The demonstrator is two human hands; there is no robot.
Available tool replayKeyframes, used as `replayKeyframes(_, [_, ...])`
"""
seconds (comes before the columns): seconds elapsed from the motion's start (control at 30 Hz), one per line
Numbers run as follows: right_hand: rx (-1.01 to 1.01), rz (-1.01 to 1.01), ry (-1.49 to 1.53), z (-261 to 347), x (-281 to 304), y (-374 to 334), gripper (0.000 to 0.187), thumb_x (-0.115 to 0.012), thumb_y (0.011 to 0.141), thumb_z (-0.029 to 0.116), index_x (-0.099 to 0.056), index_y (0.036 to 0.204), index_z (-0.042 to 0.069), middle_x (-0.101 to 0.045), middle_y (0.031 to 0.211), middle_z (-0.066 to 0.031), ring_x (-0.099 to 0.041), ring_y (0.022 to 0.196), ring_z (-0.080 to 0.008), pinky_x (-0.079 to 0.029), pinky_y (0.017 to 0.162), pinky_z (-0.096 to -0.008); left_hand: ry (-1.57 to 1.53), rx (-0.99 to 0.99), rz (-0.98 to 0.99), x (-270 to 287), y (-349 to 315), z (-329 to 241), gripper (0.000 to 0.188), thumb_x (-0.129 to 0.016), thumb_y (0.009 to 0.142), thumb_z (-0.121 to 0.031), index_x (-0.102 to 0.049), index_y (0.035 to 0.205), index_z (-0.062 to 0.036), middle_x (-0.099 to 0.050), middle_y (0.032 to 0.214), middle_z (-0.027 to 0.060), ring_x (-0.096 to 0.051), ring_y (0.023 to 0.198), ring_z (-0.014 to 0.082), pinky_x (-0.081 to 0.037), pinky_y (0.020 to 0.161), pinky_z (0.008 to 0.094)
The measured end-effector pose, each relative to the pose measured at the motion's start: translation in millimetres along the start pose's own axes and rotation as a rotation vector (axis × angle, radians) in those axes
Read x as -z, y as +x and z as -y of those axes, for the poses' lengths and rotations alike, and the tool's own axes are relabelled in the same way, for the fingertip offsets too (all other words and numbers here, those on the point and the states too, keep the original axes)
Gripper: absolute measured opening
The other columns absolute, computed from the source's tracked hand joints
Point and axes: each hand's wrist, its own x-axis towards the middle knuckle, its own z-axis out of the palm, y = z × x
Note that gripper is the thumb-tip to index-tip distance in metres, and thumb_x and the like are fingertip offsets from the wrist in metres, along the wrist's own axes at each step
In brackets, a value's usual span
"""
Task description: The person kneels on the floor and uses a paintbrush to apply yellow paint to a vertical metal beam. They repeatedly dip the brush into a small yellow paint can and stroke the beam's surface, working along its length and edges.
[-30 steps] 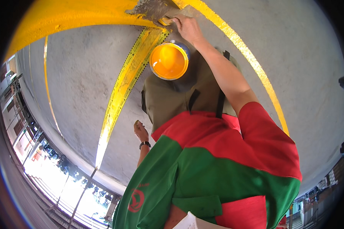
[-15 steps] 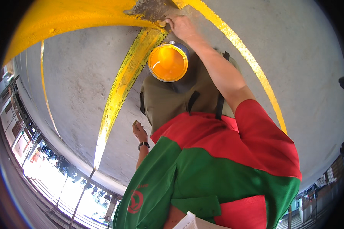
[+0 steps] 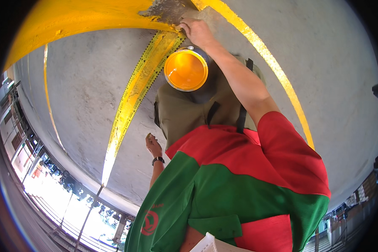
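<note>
My right hand (image 3: pixel 197 32) reaches far forward, its fingers pinched together at the lower edge of a yellow-painted structure (image 3: pixel 84 17). What is between those fingers, if anything, is too small to make out. Just nearer to me stands a round can of yellow paint (image 3: pixel 186 70), open at the top and in front of my legs. My left hand (image 3: pixel 154 147) hangs low beside my left side, with a dark watch on the wrist. Its fingers are curled, and a small yellowish bit shows at their tips; I cannot tell what it is.
A yellow floor stripe (image 3: pixel 135 89), edged with patterned tape, runs from the structure toward the lower left. Another yellow line (image 3: pixel 277 69) curves along the right. Bare grey patches (image 3: pixel 170 10) show beside the structure. Grey concrete floor (image 3: pixel 88 96) surrounds everything.
My right hand has shifted very slightly at the structure's edge, its fingers still pinched. The left hand and the paint can look almost unchanged.
</note>
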Motion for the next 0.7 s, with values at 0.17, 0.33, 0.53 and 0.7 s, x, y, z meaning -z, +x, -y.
replayKeyframes(0.17, [-0.025,-0.250,0.078,-6.9,18.4,-3.2,0.016,-0.062,0.100,0.024,-0.070,0.103,0.011,-0.072,0.090,-0.0196,-0.070,0.083,-0.0416,-0.059,0.075,-0.0495,0.035,0.049,0.008,-1.0,-4.1,1.8,0.046,-0.052,0.107,-0.038,-0.063,0.130,0.0002,-0.069,0.102,0.0150,-0.067,0.085,0.0227,-0.056,0.077,0.0364])
replayKeyframes(0.33, [-0.106,-0.075,-0.044,-1.2,5.7,-4.1,0.015,-0.062,0.100,0.023,-0.069,0.103,0.010,-0.072,0.090,-0.0201,-0.071,0.084,-0.0419,-0.058,0.077,-0.0500,0.006,0.014,0.003,-2.8,-5.8,-0.1,0.046,-0.052,0.107,-0.038,-0.063,0.130,0.0003,-0.069,0.103,0.0155,-0.066,0.084,0.0224,-0.056,0.077,0.0364])
replayKeyframes(0.53, [-0.082,-0.007,-0.016,2.6,-8.0,-5.1,0.016,-0.061,0.100,0.023,-0.069,0.104,0.009,-0.073,0.093,-0.0216,-0.070,0.085,-0.0427,-0.058,0.078,-0.0505,0.000,0.014,-0.005,1.4,-6.4,0.3,0.045,-0.051,0.107,-0.037,-0.063,0.129,0.0011,-0.069,0.102,0.0155,-0.066,0.083,0.0221,-0.056,0.076,0.0364])
replayKeyframes(0.7, [-0.067,-0.118,0.016,0.6,1.4,-3.7,0.018,-0.062,0.100,0.023,-0.070,0.105,0.008,-0.072,0.094,-0.0218,-0.070,0.085,-0.0421,-0.058,0.077,-0.0494,0.003,0.016,0.009,-0.5,-6.8,-0.8,0.045,-0.052,0.107,-0.037,-0.063,0.128,0.0014,-0.069,0.099,0.0145,-0.066,0.083,0.0216,-0.056,0.076,0.0358])
